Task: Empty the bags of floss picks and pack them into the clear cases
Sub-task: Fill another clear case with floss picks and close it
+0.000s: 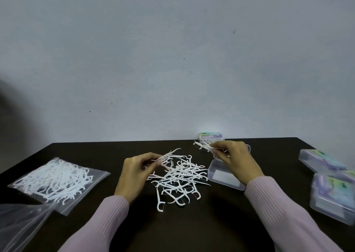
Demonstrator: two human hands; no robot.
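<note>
A loose pile of white floss picks [178, 177] lies in the middle of the dark table [107, 152]. My left hand [134, 173] pinches a few picks [169, 154] at the pile's upper left. My right hand [234, 159] pinches a small bunch of picks [201, 146] above an open clear case [221, 175], which sits just right of the pile. A full zip bag of picks [55, 178] lies flat at the left.
An empty clear bag [21, 221] lies at the bottom left corner. Two closed clear cases with coloured labels [322, 161] [334, 196] sit at the right edge. Another labelled case [211, 137] stands at the back, by the wall.
</note>
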